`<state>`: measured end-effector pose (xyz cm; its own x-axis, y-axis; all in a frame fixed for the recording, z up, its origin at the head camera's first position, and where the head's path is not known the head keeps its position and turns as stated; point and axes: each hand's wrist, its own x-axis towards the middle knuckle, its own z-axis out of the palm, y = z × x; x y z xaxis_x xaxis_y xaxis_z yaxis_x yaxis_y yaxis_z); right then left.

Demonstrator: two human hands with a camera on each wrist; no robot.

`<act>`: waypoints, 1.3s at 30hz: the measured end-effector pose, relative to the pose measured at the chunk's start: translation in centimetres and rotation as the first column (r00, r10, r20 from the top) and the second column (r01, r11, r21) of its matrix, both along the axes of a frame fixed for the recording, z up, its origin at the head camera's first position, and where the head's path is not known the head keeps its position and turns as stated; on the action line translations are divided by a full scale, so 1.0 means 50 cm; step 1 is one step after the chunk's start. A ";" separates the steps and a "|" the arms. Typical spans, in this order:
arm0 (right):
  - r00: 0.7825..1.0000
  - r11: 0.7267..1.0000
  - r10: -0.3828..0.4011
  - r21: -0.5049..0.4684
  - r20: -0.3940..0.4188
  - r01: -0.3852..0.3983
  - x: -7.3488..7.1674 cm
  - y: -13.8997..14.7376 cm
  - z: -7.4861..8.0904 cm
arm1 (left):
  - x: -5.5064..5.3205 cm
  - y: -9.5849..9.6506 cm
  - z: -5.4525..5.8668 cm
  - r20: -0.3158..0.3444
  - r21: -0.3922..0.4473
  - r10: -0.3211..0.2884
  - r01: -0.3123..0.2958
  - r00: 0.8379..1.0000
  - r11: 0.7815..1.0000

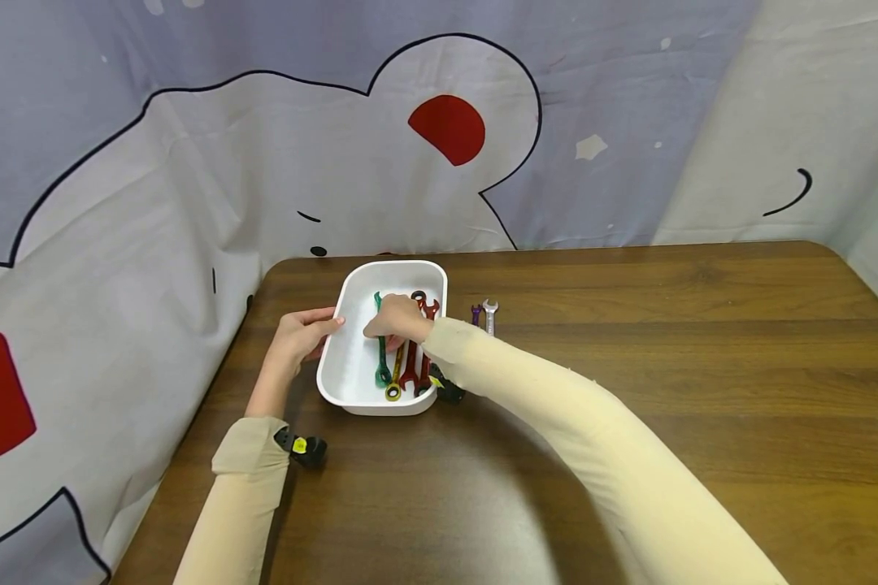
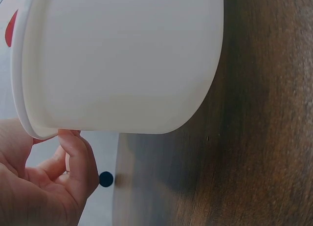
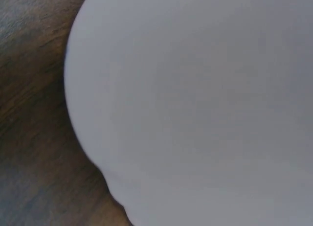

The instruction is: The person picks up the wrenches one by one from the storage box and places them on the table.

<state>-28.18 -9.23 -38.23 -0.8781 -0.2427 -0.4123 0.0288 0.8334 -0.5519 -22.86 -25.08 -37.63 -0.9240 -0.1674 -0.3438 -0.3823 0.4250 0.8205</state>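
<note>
a person in pale yellow sleeves works at a brown wooden table point(image 1: 666, 366). a white tray point(image 1: 351, 357) sits toward its far left corner. the left hand point(image 1: 302, 335) grips the tray's left rim, thumb on top and fingers beneath. the right hand point(image 1: 401, 317) reaches into the tray, over the wrenches; its fingertips are hidden, so whether they pinch anything cannot be told. inside lie a green wrench point(image 1: 383, 370), a yellow wrench point(image 1: 396, 378) and two red wrenches point(image 1: 411, 366), side by side lengthwise. just right of the tray, a purple wrench point(image 1: 475, 313) and a silver wrench point(image 1: 490, 317) lie on the table, partly behind the right sleeve point(image 1: 556, 406).
</note>
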 end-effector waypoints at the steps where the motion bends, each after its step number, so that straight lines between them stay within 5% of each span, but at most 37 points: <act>1: 1.000 1.000 0.003 0.005 -0.006 -0.003 0.000 0.001 0.001 | 0.000 0.000 0.000 -0.002 0.000 0.000 0.000 1.000 1.000; 8: 0.998 0.996 0.059 0.064 -0.014 -0.057 -0.008 0.001 0.005 | -0.001 0.002 -0.001 0.000 -0.008 0.005 -0.005 1.000 1.000; 27: 0.998 0.999 0.029 0.035 0.060 -0.031 -0.017 0.003 0.006 | 0.002 0.001 0.003 0.019 -0.021 -0.002 0.002 1.000 1.000; 33: 0.994 0.996 0.000 -0.088 0.106 0.010 -0.010 0.014 0.003 | 0.003 0.000 0.001 0.025 -0.027 0.005 -0.004 1.000 1.000; 39: 0.988 0.961 -0.018 -0.269 0.152 0.059 0.003 0.035 0.005 | 0.003 0.001 0.001 0.018 -0.023 0.005 -0.004 1.000 1.000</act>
<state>-28.03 -7.46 -37.99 -0.8237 -0.3308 -0.4606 0.1555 0.6493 -0.7445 -22.70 -25.02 -37.58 -0.9169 -0.1795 -0.3565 -0.3990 0.4419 0.8034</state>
